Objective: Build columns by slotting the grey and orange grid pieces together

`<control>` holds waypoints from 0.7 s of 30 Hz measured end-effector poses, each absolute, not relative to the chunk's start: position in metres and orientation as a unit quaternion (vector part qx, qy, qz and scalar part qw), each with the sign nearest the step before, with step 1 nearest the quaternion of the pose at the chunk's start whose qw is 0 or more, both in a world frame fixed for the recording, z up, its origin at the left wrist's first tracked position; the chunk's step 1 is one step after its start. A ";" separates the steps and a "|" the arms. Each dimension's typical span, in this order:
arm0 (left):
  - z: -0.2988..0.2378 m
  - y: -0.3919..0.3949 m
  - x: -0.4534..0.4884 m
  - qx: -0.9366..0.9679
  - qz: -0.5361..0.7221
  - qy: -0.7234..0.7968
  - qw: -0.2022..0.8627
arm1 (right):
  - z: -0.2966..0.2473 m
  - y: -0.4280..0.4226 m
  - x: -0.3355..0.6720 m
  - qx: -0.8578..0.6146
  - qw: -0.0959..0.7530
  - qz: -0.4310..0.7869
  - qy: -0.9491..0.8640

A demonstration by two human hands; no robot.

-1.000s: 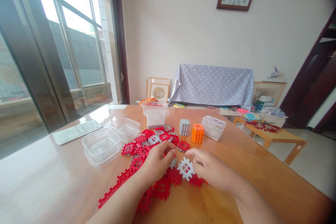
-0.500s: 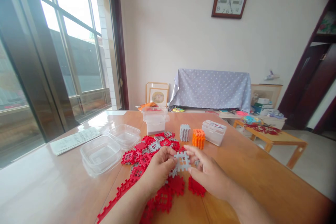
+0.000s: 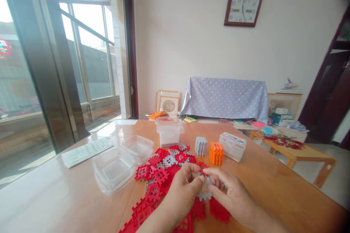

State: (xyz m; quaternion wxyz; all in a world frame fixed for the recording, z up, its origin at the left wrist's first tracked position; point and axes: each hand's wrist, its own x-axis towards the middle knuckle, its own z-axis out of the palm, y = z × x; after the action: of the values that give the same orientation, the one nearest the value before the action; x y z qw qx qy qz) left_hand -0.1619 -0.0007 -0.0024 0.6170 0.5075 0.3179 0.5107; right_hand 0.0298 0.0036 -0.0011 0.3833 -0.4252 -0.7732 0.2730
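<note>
My left hand (image 3: 183, 186) has its thumb and fingers pinched on the left side of a grey square interlocking tile (image 3: 205, 192). On the opposite side, my right hand (image 3: 229, 190) grips the same tile with bent fingers and thumb. The fingers cover the tile's upper part. Beneath and beside the hands spreads a loose pile of red interlocking tiles (image 3: 153, 191), with grey tiles (image 3: 169, 160) mixed in. A red tile (image 3: 219, 209) lies just below my right hand. Beyond the hands stand a grey stack of tiles (image 3: 201, 146) and an orange stack (image 3: 217, 153).
Two clear plastic containers (image 3: 114, 170) sit left of the pile, near a printed booklet (image 3: 86, 151). A lidded clear box (image 3: 232, 147) is at the right, and stacked clear boxes (image 3: 168, 135) stand at the back. A small wooden table (image 3: 314, 151) stands off to the right.
The view has shifted, so the whole scene sits further right and lower. My hands have come closer together around the grey tile, which now shows less between the fingers.
</note>
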 end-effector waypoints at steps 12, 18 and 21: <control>-0.009 -0.002 -0.155 0.554 0.502 0.392 0.536 | -0.031 0.024 0.049 -0.455 0.404 0.241 -0.756; -0.014 0.006 -0.156 0.513 0.516 0.418 0.544 | -0.027 0.024 0.049 -0.423 0.375 0.082 -0.821; -0.022 0.013 -0.158 0.508 0.510 0.408 0.561 | -0.021 0.018 0.041 -0.411 0.355 0.098 -0.834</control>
State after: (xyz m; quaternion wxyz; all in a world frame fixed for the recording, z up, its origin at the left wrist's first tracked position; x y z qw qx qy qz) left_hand -0.1584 0.0128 -0.0220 0.5609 0.5084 0.4083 0.5101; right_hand 0.0405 0.0181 -0.0210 0.3555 -0.4106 -0.8340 0.0978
